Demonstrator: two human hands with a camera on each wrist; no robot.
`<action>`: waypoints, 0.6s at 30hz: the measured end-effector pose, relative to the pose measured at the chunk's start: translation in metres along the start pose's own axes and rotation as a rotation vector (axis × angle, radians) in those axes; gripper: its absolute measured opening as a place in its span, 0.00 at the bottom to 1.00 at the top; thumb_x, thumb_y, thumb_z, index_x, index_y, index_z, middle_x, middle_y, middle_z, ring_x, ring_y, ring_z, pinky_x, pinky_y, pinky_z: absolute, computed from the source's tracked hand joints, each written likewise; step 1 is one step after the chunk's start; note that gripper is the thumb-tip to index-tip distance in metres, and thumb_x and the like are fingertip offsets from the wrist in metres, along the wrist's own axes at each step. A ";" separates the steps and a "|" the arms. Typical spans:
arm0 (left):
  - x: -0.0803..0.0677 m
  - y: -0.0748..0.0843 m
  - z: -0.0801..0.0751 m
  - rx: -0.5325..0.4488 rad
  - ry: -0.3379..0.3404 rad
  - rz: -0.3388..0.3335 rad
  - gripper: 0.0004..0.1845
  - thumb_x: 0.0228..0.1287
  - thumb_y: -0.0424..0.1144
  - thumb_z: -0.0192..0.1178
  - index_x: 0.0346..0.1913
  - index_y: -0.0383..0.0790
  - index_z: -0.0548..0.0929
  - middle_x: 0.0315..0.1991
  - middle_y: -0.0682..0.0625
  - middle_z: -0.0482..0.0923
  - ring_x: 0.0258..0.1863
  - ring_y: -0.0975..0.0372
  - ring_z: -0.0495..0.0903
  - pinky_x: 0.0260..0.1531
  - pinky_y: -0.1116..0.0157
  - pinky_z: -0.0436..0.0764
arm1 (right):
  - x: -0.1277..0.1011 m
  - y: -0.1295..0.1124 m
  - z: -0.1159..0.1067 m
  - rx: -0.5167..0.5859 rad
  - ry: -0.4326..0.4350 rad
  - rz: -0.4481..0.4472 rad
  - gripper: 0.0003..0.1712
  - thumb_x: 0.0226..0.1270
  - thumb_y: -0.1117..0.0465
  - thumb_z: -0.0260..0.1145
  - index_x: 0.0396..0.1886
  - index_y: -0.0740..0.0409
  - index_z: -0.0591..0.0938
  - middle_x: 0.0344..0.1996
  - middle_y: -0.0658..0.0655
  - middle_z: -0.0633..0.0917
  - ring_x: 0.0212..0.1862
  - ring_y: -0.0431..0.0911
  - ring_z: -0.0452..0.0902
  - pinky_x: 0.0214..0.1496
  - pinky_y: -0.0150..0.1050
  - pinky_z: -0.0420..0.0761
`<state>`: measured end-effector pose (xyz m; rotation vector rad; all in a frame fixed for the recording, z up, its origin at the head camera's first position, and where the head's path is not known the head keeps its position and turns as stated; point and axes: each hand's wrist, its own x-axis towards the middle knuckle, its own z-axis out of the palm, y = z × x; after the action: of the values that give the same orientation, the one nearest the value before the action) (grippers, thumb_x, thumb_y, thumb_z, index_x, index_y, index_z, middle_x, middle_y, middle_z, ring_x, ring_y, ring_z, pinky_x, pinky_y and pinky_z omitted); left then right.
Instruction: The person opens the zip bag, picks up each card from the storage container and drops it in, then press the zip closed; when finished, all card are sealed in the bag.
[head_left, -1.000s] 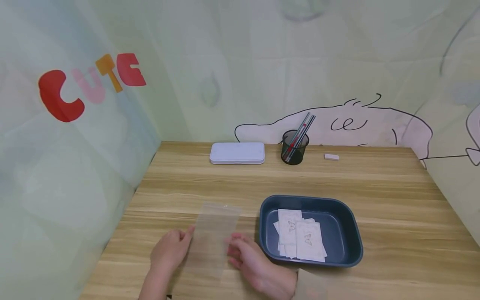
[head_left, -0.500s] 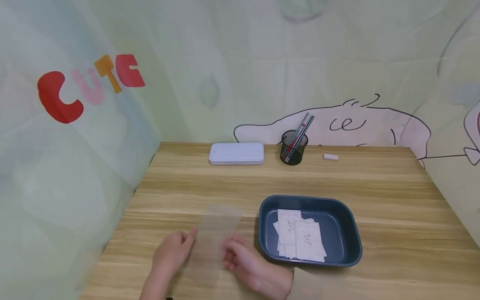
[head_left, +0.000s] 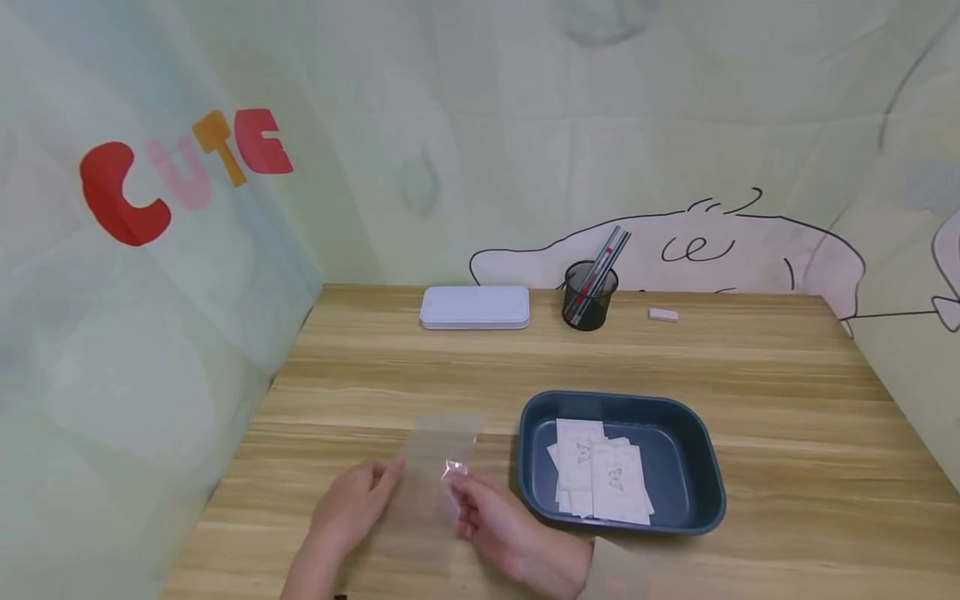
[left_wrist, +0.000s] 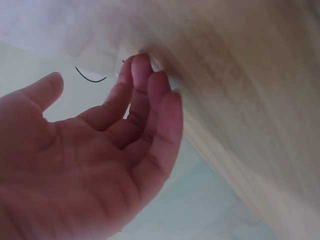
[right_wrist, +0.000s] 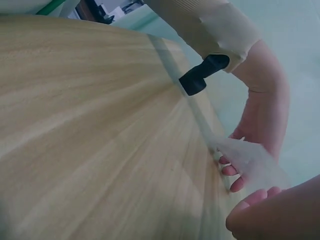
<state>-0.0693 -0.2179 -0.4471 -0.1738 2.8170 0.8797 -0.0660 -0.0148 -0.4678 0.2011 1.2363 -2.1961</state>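
A person's left hand [head_left: 352, 504] and right hand [head_left: 491, 521] are pinching the two side edges of a clear plastic sleeve [head_left: 435, 475], holding it just above the near edge of a wooden desk [head_left: 787, 417]. Just to the right, a dark blue tray [head_left: 697, 450] is holding white butterfly-printed packets [head_left: 603, 477]. At the back, a black mesh cup [head_left: 589, 305] is holding pencils [head_left: 600, 268], beside a closed white case [head_left: 474, 307].

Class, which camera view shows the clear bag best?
The head view: the whole clear bag shows between both hands. The right wrist view catches only a crumpled edge; the left wrist view shows none clearly.
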 end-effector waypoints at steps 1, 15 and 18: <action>0.001 0.000 0.001 -0.020 -0.001 -0.002 0.36 0.71 0.63 0.41 0.51 0.30 0.80 0.46 0.41 0.80 0.49 0.45 0.77 0.49 0.45 0.74 | 0.000 -0.001 0.000 -0.005 -0.005 -0.003 0.10 0.71 0.59 0.56 0.45 0.58 0.78 0.31 0.49 0.78 0.32 0.40 0.70 0.34 0.31 0.67; 0.007 0.010 -0.004 -0.346 0.116 -0.023 0.28 0.70 0.61 0.47 0.50 0.37 0.78 0.37 0.48 0.78 0.37 0.60 0.77 0.38 0.64 0.78 | -0.017 -0.021 -0.003 -0.162 -0.093 -0.072 0.16 0.69 0.60 0.59 0.51 0.64 0.79 0.34 0.51 0.79 0.35 0.41 0.72 0.38 0.32 0.73; 0.007 0.015 -0.005 -0.483 0.196 0.028 0.23 0.70 0.57 0.50 0.47 0.38 0.76 0.35 0.46 0.78 0.35 0.59 0.78 0.36 0.67 0.80 | -0.023 -0.032 -0.003 -0.302 -0.141 -0.142 0.17 0.70 0.58 0.60 0.52 0.62 0.79 0.36 0.53 0.79 0.37 0.44 0.74 0.42 0.37 0.75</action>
<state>-0.0795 -0.2091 -0.4361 -0.3003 2.7243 1.6185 -0.0659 0.0093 -0.4371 -0.1651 1.5190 -2.0649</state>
